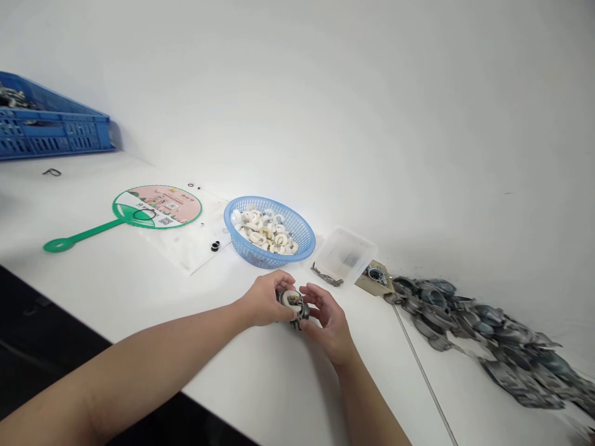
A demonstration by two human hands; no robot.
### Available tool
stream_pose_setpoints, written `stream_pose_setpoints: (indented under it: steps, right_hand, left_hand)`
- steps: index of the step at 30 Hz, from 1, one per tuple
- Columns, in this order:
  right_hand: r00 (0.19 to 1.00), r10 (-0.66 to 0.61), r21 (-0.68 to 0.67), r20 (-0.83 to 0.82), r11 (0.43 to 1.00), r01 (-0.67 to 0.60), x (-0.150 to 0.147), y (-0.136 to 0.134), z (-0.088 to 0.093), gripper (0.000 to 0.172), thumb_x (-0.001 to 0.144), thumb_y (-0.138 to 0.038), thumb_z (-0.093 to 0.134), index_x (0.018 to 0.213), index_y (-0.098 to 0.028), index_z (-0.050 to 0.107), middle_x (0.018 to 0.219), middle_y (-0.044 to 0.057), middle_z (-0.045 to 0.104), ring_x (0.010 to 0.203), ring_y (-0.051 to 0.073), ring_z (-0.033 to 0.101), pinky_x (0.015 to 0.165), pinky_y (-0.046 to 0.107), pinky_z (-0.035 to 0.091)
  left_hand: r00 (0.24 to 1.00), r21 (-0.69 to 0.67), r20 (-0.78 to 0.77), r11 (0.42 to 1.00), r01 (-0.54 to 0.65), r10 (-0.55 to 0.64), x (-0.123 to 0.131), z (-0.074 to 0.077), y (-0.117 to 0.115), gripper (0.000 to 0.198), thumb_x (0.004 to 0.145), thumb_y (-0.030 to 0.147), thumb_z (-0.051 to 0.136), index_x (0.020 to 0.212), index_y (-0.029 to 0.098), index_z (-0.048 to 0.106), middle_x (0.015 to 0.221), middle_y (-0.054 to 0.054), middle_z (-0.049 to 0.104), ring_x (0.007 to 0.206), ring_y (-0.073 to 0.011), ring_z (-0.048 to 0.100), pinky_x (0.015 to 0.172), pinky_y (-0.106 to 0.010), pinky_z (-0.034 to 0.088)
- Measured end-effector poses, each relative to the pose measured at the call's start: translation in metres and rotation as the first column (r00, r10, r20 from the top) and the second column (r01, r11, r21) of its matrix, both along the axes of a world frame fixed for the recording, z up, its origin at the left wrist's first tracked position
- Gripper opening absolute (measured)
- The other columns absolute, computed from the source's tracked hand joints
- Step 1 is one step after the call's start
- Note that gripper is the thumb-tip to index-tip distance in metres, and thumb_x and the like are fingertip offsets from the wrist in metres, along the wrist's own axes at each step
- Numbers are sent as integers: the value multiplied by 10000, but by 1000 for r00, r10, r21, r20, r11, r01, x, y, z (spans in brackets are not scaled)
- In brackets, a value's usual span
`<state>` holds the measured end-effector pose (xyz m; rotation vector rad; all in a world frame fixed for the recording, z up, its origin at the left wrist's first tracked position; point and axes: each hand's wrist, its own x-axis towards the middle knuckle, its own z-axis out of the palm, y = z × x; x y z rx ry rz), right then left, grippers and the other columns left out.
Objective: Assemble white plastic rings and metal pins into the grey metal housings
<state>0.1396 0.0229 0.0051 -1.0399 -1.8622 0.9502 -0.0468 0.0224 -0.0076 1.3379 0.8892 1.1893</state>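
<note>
Between my two hands, low over the white table, is a dark metal housing [304,313] with a white plastic ring [291,300] seated in its top. Small brassy and dark bits show inside the ring. My left hand [267,300] grips the housing from the left, its thumb along the near side of the ring. On the right, my right hand [328,322] curls round the other side, thumb low and fingertips at the far edge. The underside of the housing is hidden.
Beyond my hands stands a blue basket [304,238] of white rings, beside a clear plastic box [357,244] and a small carton [367,283]. Dark metal housings [437,310] are heaped at right. A green-rimmed fan [179,207] lies left; a blue crate [69,133] stands far left.
</note>
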Motion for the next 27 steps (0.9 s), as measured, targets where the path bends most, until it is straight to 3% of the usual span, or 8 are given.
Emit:
stream_pose_setpoints:
  steps: [7, 14, 20, 27]
  right_hand:
    - [997, 20, 3, 79, 1000, -20, -5, -5, 6, 671, 632, -303, 739, 1236, -233, 454, 1228, 123, 546, 1057, 267, 554, 830, 437, 497]
    - [990, 7, 22, 141, 1000, -11, -14, -9, 11, 676, 639, -292, 735, 1245, -213, 446, 1247, 127, 541, 1097, 280, 543, 873, 455, 471]
    - [993, -13, -17, 120, 1000, 15, -15, -9, 10, 659, 638, -219, 715, 1242, -235, 450, 1257, 117, 534, 1117, 275, 531, 868, 445, 473]
    - [990, 33, -33, 137, 999, -28, -10, -2, 4, 726, 619, -308, 755, 1269, -223, 444, 1254, 135, 534, 1111, 292, 529, 850, 431, 467]
  left_hand:
    - [999, 31, 16, 999, 36, -37, -1, 2, -1, 643, 534, 83, 695, 1129, 159, 463, 977, -69, 577, 867, -188, 579, 722, -302, 484]
    - [998, 55, 6, 996, 69, -70, -2, -5, -1, 784, 519, 106, 741, 1229, 181, 416, 1104, -94, 514, 997, -232, 534, 823, -355, 469]
    - [997, 14, 74, 1000, 11, -12, -4, -8, 0, 718, 695, 375, 681, 1304, 187, 349, 1234, -128, 436, 1052, -232, 498, 863, -376, 447]
    - [989, -43, 118, 995, -86, 90, -1, -12, 8, 586, 781, 474, 573, 1244, 149, 419, 1102, -116, 507, 962, -211, 534, 854, -358, 441]
